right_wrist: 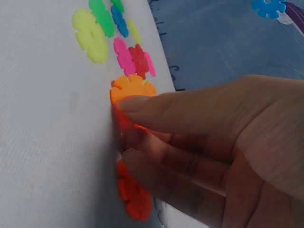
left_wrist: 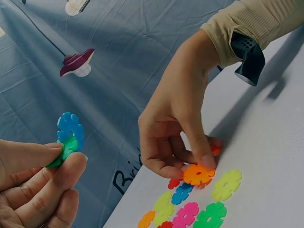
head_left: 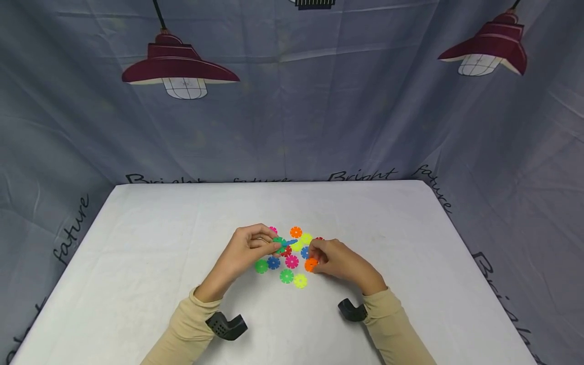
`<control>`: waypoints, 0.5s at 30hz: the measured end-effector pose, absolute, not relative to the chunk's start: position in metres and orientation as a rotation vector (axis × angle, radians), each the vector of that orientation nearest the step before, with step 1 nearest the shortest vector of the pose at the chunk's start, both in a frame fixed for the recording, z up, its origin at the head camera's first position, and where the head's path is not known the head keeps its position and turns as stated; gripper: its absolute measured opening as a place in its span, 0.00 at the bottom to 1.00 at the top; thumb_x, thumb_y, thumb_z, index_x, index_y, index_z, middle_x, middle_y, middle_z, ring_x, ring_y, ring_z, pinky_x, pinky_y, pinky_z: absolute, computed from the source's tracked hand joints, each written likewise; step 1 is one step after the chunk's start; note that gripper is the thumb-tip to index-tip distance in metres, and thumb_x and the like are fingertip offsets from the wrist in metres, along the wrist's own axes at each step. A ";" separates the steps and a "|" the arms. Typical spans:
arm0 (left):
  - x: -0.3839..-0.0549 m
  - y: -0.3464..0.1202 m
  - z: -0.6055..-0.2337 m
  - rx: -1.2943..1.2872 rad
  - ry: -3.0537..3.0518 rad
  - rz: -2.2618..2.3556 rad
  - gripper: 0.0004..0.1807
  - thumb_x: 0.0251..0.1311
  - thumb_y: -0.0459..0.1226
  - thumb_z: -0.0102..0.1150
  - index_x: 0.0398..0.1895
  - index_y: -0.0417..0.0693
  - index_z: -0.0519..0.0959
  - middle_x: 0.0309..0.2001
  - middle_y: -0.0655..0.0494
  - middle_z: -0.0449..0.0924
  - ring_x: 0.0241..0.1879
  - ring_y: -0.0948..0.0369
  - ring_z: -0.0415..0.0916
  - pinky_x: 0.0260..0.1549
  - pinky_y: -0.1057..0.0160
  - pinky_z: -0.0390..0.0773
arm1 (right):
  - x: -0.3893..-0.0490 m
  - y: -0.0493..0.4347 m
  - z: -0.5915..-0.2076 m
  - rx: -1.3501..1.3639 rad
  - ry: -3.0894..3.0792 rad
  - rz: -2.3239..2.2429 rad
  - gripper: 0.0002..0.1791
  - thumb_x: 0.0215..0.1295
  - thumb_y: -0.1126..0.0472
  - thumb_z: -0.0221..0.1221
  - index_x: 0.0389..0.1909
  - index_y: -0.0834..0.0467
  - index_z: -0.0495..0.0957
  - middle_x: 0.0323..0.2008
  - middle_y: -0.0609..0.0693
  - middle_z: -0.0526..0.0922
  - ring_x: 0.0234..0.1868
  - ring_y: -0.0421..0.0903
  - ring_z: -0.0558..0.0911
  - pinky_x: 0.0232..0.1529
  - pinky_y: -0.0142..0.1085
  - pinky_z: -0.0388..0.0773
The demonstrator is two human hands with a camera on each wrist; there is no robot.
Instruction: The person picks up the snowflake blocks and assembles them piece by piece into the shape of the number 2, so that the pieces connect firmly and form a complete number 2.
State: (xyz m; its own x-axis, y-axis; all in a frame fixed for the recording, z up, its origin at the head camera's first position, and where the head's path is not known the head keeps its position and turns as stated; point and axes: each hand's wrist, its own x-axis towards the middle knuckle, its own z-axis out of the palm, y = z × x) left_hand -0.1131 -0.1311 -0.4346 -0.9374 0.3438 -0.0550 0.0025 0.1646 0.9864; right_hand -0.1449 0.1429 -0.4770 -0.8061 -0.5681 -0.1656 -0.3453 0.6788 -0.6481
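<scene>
Orange disc (left_wrist: 194, 177), flat, notched, in right hand (head_left: 338, 261)

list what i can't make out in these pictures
Head view: the far pink disc is partly covered by the left hand.
Head view: the dark ridged shape is cut off by the top edge.
Left wrist view: how the green disc meets the blue disc is unclear; the left hand covers part of the green one.
Right wrist view: the orange disc is partly hidden by the right hand.
</scene>
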 end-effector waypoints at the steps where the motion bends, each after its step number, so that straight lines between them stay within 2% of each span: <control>1: -0.113 -0.131 -0.435 0.338 2.185 1.840 0.12 0.67 0.38 0.68 0.47 0.39 0.81 0.42 0.35 0.88 0.45 0.38 0.87 0.48 0.52 0.86 | -0.145 0.143 -0.476 -0.740 2.542 -0.878 0.12 0.59 0.67 0.73 0.39 0.54 0.81 0.30 0.43 0.79 0.31 0.40 0.75 0.35 0.29 0.77; 5: -0.113 -0.131 -0.434 0.334 2.222 1.830 0.12 0.66 0.39 0.69 0.46 0.42 0.83 0.40 0.38 0.89 0.43 0.41 0.88 0.47 0.56 0.85 | -0.145 0.143 -0.472 -0.743 2.563 -1.016 0.08 0.63 0.64 0.72 0.38 0.52 0.82 0.31 0.42 0.83 0.32 0.40 0.80 0.38 0.30 0.81; 9: -0.112 -0.131 -0.434 0.313 2.262 1.832 0.12 0.64 0.40 0.71 0.46 0.44 0.85 0.38 0.44 0.90 0.41 0.45 0.89 0.46 0.59 0.84 | -0.145 0.144 -0.463 -0.646 2.426 -1.400 0.08 0.65 0.61 0.71 0.43 0.55 0.84 0.32 0.56 0.88 0.32 0.55 0.88 0.37 0.41 0.88; 11: -0.111 -0.131 -0.434 0.320 2.270 1.842 0.12 0.63 0.40 0.72 0.46 0.44 0.85 0.38 0.43 0.90 0.41 0.45 0.89 0.46 0.56 0.85 | -0.144 0.144 -0.458 -0.593 2.321 -1.574 0.11 0.66 0.61 0.70 0.46 0.58 0.84 0.35 0.62 0.89 0.32 0.64 0.88 0.36 0.48 0.88; 12: -0.111 -0.132 -0.434 0.327 2.279 1.844 0.12 0.63 0.40 0.72 0.46 0.44 0.85 0.37 0.43 0.90 0.41 0.44 0.89 0.46 0.54 0.85 | -0.144 0.144 -0.456 -0.574 2.283 -1.636 0.12 0.66 0.61 0.70 0.48 0.59 0.85 0.37 0.63 0.89 0.34 0.66 0.88 0.37 0.50 0.88; 15: -0.111 -0.132 -0.434 0.342 2.290 1.848 0.12 0.64 0.39 0.71 0.46 0.43 0.85 0.37 0.40 0.90 0.41 0.43 0.89 0.44 0.51 0.86 | -0.142 0.143 -0.450 -0.539 2.259 -1.724 0.13 0.67 0.61 0.69 0.50 0.59 0.86 0.41 0.61 0.90 0.39 0.68 0.89 0.39 0.49 0.89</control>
State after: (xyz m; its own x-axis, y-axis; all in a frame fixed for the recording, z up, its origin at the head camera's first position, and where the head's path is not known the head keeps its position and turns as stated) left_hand -0.1108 -0.1316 -0.4336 -0.9576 0.2879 0.0058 0.0664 0.2014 0.9772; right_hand -0.1415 0.1432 -0.4500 -0.9009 -0.4333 0.0263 -0.1397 0.2319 -0.9627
